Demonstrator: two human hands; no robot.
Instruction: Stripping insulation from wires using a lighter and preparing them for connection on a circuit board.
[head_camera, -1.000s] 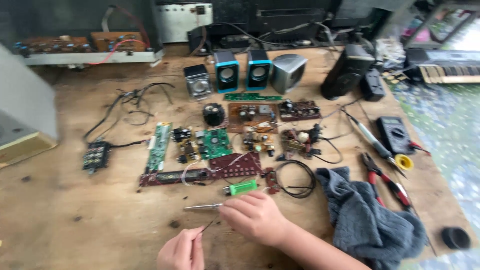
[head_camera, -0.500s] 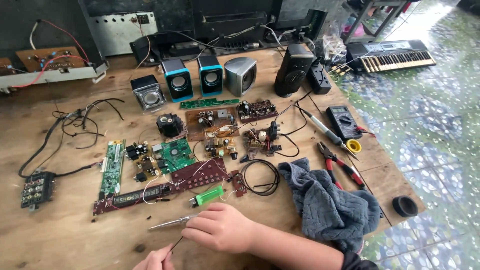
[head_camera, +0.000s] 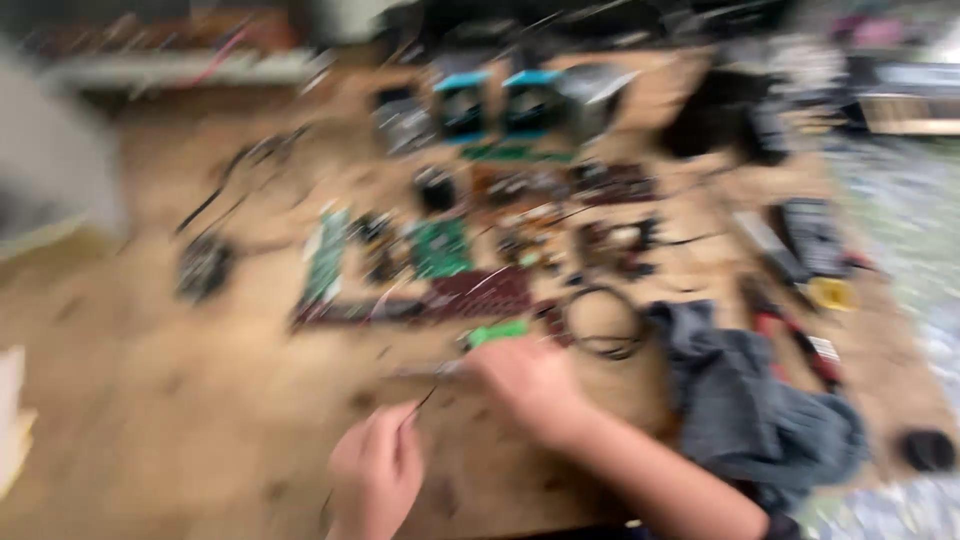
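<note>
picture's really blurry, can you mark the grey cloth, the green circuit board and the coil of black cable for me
grey cloth (head_camera: 745, 400), head view, on the middle of the crumpled fabric
green circuit board (head_camera: 440, 247), head view, on the centre of the board's face
coil of black cable (head_camera: 600, 322), head view, on the left arc of the loop

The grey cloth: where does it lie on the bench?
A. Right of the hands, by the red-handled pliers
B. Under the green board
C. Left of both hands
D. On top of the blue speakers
A: the grey cloth is bunched right of the right hand, beside the pliers.
</note>
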